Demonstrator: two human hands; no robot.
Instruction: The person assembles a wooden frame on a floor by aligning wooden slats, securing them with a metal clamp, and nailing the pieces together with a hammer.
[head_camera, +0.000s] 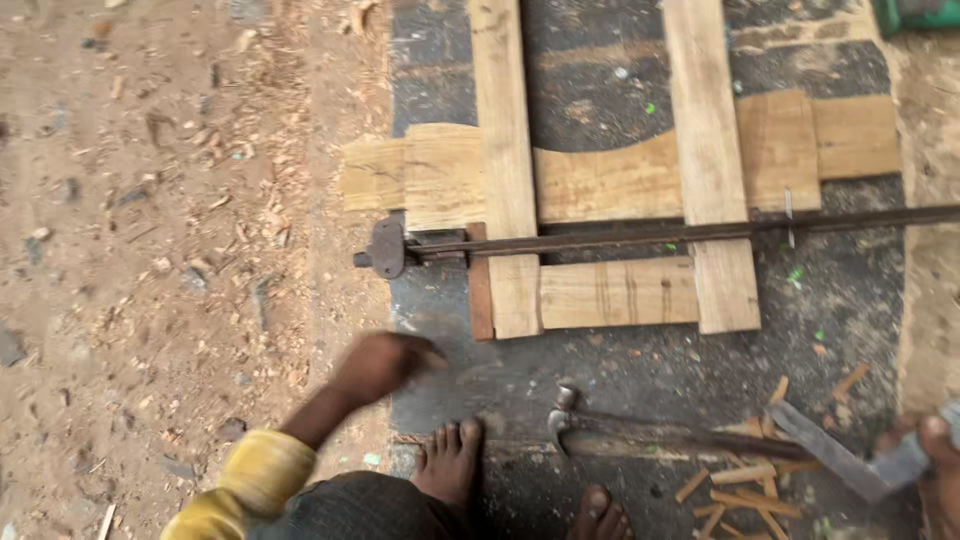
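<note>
My left hand (385, 365), in a yellow sleeve, hovers blurred over the dark ground just below the wooden frame (600, 190); it holds nothing that I can see. A long metal bar clamp (640, 237) crosses the frame, its head (387, 248) at the left end. At the bottom right edge, my right hand (935, 470) grips a flat grey metal tool (840, 455) that angles up to the left. A claw hammer (566, 408) lies on the ground between my hands, its handle pointing right.
My bare feet (452, 465) rest at the bottom centre. Wood chips (745, 495) are scattered near the hammer handle. Sandy ground with shavings (170, 230) fills the left side. A green object (915, 12) sits at the top right corner.
</note>
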